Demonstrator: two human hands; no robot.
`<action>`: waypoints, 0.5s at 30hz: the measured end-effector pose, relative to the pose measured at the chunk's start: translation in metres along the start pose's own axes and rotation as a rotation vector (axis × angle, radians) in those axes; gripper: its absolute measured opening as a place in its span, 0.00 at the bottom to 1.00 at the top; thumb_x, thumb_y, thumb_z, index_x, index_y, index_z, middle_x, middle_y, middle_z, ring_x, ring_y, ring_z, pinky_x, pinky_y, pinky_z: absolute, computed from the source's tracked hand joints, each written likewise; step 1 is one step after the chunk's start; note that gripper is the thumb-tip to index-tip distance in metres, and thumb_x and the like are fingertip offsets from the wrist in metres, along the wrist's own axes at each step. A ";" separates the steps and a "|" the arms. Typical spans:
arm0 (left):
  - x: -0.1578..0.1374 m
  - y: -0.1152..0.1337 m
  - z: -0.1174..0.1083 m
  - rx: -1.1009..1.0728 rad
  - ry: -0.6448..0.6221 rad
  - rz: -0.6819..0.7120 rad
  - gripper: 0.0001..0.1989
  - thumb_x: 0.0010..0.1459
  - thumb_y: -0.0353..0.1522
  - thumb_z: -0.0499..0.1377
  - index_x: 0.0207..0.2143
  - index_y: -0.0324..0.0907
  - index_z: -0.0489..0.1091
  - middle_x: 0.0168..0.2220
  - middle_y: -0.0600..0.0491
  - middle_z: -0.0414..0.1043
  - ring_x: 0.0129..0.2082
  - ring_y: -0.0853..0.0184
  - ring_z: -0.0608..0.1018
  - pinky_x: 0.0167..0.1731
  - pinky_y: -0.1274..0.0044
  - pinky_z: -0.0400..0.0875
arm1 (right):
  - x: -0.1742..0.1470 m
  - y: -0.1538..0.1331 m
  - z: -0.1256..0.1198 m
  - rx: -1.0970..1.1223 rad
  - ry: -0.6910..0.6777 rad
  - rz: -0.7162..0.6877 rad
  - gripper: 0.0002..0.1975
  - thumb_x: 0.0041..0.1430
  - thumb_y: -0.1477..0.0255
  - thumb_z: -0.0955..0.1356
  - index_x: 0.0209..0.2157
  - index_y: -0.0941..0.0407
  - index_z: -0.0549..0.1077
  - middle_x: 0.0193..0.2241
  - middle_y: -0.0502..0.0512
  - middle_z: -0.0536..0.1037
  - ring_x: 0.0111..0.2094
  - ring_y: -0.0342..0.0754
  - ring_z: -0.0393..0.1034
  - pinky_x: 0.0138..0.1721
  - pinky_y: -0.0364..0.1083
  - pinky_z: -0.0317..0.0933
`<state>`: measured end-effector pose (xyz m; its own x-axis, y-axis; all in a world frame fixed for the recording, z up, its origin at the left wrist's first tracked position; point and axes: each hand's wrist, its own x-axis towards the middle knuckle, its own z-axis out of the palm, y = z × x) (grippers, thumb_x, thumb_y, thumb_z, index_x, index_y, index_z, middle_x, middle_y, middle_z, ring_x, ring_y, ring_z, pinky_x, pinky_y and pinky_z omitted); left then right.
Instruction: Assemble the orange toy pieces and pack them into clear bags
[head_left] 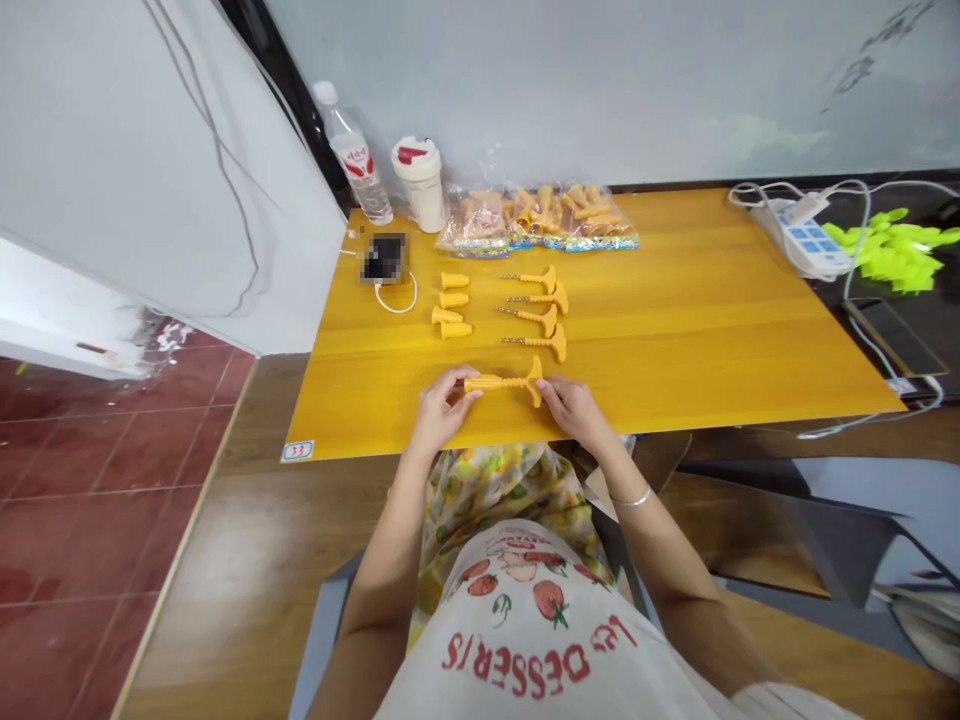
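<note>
My left hand [444,402] pinches the yellow tapered sleeve [484,383] at its outer end. The sleeve sits over the metal screw of a yellow T-handled corkscrew [534,381], so that metal is hidden. At the other end, my right hand [574,405] holds the T-handle between thumb and fingers. Both hands are low over the table's front edge, with the corkscrew lying level between them. Beyond them lie several loose yellow sleeves [453,300] in a column. To their right, several corkscrews [546,320] show bare spiral tips pointing left.
Plastic bags [536,222] of yellow parts lie along the back of the table [712,330]. A water bottle [356,160], a lidded cup [420,185] and a cabled phone [384,258] stand or lie back left. A power strip [810,240] and bright green pieces [892,250] are at right.
</note>
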<state>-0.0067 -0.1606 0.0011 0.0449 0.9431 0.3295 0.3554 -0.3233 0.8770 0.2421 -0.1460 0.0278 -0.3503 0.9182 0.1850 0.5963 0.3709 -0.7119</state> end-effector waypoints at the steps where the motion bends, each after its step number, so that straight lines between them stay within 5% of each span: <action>1: -0.001 0.000 0.000 0.009 0.005 0.002 0.13 0.60 0.39 0.62 0.44 0.43 0.72 0.47 0.46 0.77 0.45 0.64 0.80 0.46 0.72 0.76 | -0.001 -0.001 0.000 0.019 -0.022 0.040 0.32 0.70 0.51 0.54 0.22 0.55 0.71 0.21 0.54 0.72 0.24 0.46 0.67 0.31 0.44 0.59; 6: -0.004 0.000 -0.001 0.055 0.000 -0.007 0.13 0.60 0.39 0.62 0.45 0.43 0.72 0.45 0.48 0.77 0.39 0.66 0.80 0.43 0.73 0.76 | -0.005 -0.003 -0.001 -0.006 0.008 0.130 0.28 0.71 0.54 0.56 0.24 0.55 0.73 0.22 0.55 0.75 0.25 0.48 0.70 0.32 0.46 0.62; 10: -0.004 0.002 -0.003 0.159 -0.014 0.017 0.11 0.60 0.37 0.62 0.45 0.44 0.73 0.42 0.50 0.78 0.35 0.67 0.78 0.40 0.74 0.74 | -0.006 0.003 -0.002 -0.107 0.180 -0.094 0.15 0.70 0.66 0.59 0.46 0.56 0.74 0.43 0.64 0.77 0.43 0.54 0.73 0.44 0.51 0.67; 15: -0.003 0.004 -0.005 0.275 -0.041 0.050 0.11 0.60 0.35 0.62 0.45 0.45 0.73 0.40 0.50 0.76 0.36 0.65 0.76 0.41 0.72 0.72 | -0.007 0.008 -0.002 -0.202 0.027 -0.318 0.19 0.67 0.78 0.59 0.52 0.51 0.74 0.55 0.61 0.72 0.52 0.55 0.67 0.55 0.58 0.65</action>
<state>-0.0098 -0.1649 0.0056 0.1044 0.9305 0.3511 0.5912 -0.3419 0.7304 0.2509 -0.1492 0.0228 -0.5234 0.7553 0.3945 0.5926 0.6553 -0.4684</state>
